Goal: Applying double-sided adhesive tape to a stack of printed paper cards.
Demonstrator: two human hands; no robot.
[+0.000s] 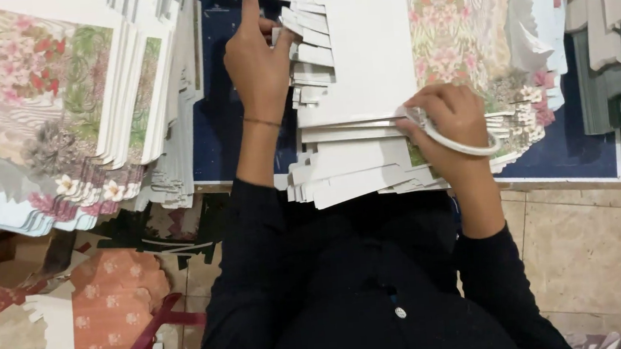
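I am watching from the head camera, looking straight down. The left hand (259, 63) is resting against the left edge of a stack of white die-cut card sheets (350, 66) at about 12 o'clock in the view; its index finger is pointing straight up toward 12 while the other fingers are curling against the stack's stepped edges. The right hand (450, 121) is sitting at about 2 o'clock from centre, fingers bunched together and pinching the right edge of the top sheets, with a white ring-shaped band (465, 142) looping over its knuckles. I cannot tell what that band is.

The stack is lying on a dark blue table (585, 147), directly ahead of the person's black sleeves (259, 276).

At 10 o'clock, a fanned pile of floral-printed sheets (35, 109) is spreading across the table. At 1 o'clock, another floral printed pile (462, 26) is lying just beside the white stack. At 8 o'clock, orange patterned card offcuts (111, 297) are lying on the floor, near a red plastic stool (149, 346).
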